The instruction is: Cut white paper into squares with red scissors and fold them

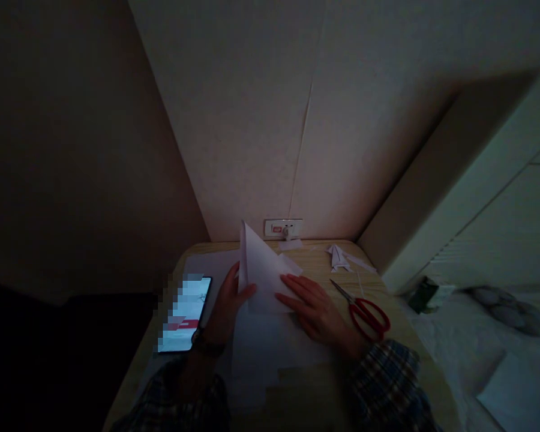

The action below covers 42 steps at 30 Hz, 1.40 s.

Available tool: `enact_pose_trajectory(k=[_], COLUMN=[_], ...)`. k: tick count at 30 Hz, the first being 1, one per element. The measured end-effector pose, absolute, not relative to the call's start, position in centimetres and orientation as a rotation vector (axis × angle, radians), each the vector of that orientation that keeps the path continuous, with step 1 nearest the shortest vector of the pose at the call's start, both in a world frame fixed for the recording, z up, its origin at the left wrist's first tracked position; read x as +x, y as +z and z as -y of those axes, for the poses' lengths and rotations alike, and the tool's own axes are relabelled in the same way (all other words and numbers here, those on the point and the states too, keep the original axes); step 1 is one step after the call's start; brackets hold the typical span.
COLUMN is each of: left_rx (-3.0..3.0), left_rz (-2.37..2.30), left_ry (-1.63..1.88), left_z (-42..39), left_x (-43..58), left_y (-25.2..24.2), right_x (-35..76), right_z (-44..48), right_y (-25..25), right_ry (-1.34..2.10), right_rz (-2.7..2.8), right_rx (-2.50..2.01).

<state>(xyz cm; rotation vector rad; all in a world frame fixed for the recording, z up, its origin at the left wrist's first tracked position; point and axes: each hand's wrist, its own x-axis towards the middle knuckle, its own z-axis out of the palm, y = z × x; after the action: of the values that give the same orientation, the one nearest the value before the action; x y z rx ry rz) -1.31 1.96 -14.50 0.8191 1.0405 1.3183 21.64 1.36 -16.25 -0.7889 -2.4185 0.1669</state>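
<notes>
A folded sheet of white paper (pixel 263 270) stands tilted above the table, its pointed corner up. My left hand (pixel 228 299) grips its left edge, thumb on the front and fingers behind. My right hand (pixel 312 303) has its fingers stretched out and slightly apart, resting against the right side of the paper. Beneath lie more white sheets (pixel 256 354). Red-handled scissors (pixel 364 312) lie to the right of my right hand, the tips pointing away to the left. A phone with a lit screen (pixel 186 315) lies left of my left wrist.
A small folded paper figure (pixel 337 258) and paper strips lie at the back right of the wooden table (pixel 423 372). A wall socket (pixel 283 228) with a plug sits just above the back edge. To the right is a bed (pixel 472 342) with a dark green box (pixel 423 295).
</notes>
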Motion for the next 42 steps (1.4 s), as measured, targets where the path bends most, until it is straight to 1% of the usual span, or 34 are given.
enact_pose_trajectory(k=[3,6,10,12,14,16,18,26,36,42], left_rx=[0.905,1.018,1.194,1.277,1.347,1.398,1.432,1.426,1.61,1.62], left_rz=[-1.07,-1.12,-1.146,-1.145,-1.131,-1.124,-1.123,-0.96,-1.187,-1.23], left_ry=[1.333,1.366,1.33,1.292,1.268,1.267,1.268,1.187,1.168,1.212], left_z=[-2.4,-2.9,-2.8,-2.6,-2.5,-2.5,-2.6,-2.7,-1.9,-1.7], left_x=[-1.3,-1.8,-2.3,-1.9,-1.3,-0.8,-0.5,-0.2,-0.7,-1.0], left_y=[-13.7,-11.8,-8.3,-6.8,-5.7,-4.9,-4.4,-2.7,-2.5,-1.9], right_x=[21.4,21.7,22.3,22.1,21.5,20.5,19.7,19.8,20.5,20.9], right_z=[-0.9,-0.6,-1.6,-2.6,-3.4,-4.0,-4.3,-4.4,-4.0,-3.9], right_y=[-14.6,-11.5,-6.7,-4.8,-3.5,-2.8,-2.4,-1.8,-1.3,-1.1], right_ry=[0.185,0.244,0.371,0.637,0.874,1.016,1.076,1.055,1.023,1.0], right_rz=[2.441,2.4,2.126,1.903,1.802,1.678,1.588,1.461,1.382,1.33], right_rx=[-0.772,-0.776,-0.903,-0.911,-0.887,-0.885,-0.891,-0.931,-0.906,-0.928])
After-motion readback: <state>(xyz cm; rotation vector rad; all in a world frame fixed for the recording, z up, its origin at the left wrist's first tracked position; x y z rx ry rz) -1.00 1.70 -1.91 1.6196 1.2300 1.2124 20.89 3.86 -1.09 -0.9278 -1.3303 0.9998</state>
